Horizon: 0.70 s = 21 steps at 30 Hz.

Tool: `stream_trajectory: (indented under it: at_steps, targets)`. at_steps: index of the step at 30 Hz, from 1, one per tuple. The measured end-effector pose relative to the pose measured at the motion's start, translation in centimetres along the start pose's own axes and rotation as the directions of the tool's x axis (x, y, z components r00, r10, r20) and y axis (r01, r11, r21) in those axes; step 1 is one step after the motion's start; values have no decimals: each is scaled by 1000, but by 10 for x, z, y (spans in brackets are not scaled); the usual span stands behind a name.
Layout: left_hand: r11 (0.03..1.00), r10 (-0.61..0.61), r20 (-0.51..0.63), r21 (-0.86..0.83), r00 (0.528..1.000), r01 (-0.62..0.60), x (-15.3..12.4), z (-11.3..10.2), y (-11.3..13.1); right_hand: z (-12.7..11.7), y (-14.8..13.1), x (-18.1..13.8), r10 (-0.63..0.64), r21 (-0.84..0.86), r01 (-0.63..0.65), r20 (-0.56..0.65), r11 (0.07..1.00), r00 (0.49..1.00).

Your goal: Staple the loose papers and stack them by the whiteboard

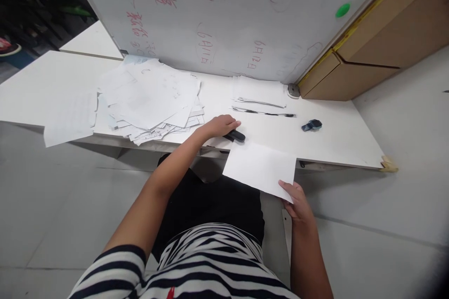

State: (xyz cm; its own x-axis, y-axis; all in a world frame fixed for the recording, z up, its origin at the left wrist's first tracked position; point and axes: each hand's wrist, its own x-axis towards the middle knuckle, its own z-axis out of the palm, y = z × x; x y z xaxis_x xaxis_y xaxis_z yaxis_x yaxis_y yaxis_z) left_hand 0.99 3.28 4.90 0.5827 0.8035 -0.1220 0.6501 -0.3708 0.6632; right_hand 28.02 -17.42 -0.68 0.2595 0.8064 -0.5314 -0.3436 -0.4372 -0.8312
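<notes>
My left hand [220, 126] is closed around a black stapler [237, 136] at the front edge of the white table. The stapler's front end points toward a corner of a white sheet of paper [260, 168]; whether its jaws touch the paper I cannot tell. My right hand [296, 200] pinches the paper's near right corner, thumb on top and fingers underneath. The sheet slants off the table edge toward my lap, and its upper face looks blank.
A loose heap of papers [150, 93] covers the table [336, 142] on the left; one sheet [70, 117] overhangs the edge. Thin strips [264, 112] and a dark watch-like object [312, 124] lie to the right. Behind stand a whiteboard [231, 14] and cardboard boxes [389, 18].
</notes>
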Motion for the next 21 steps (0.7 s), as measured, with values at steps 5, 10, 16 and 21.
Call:
stream_trajectory:
  at_steps: [5, 10, 16, 21]
  targets:
    - [998, -15, -55, 68, 998, 19, 28, 11, 29, 0, 9, -9, 19, -35, -18, 33, 999, 999]
    - [970, -14, -115, 239, 993, 41, 53, 36, 30, -1, 14, -18, 112, -135, -97, 113, 986, 987]
    - [964, -58, -127, 252, 990, 89, 51, 39, 25, -6, 15, -17, 125, -127, -115, 75, 985, 989]
    - [920, -75, -205, 364, 976, 147, 54, 53, 34, -6, 14, -13, 120, -135, -112, 51, 984, 991]
